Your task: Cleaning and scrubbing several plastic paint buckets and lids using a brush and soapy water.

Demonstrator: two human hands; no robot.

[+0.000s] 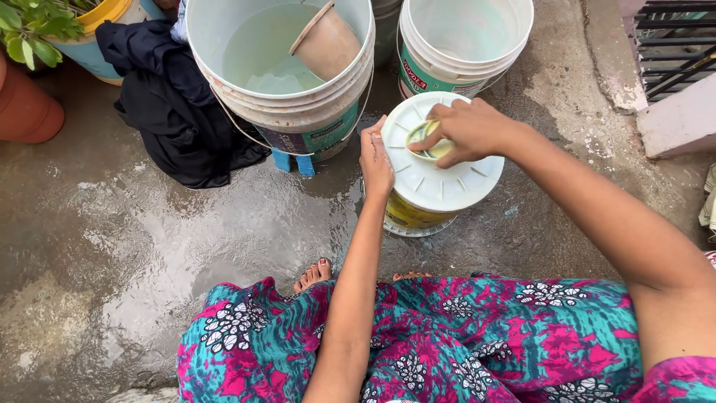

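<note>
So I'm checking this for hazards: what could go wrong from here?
The concrete floor is wet around the bare toes, so a slip is possible. The right hand works a small object on the white lid while only the left hand steadies the rim; the yellow container might tip.

Two hands at a lidded tub on wet concrete

The left hand steadies the white lid; the right hand grips a small round cap on top. Behind stand a water-filled bucket with a mug and dark cloth.
</note>
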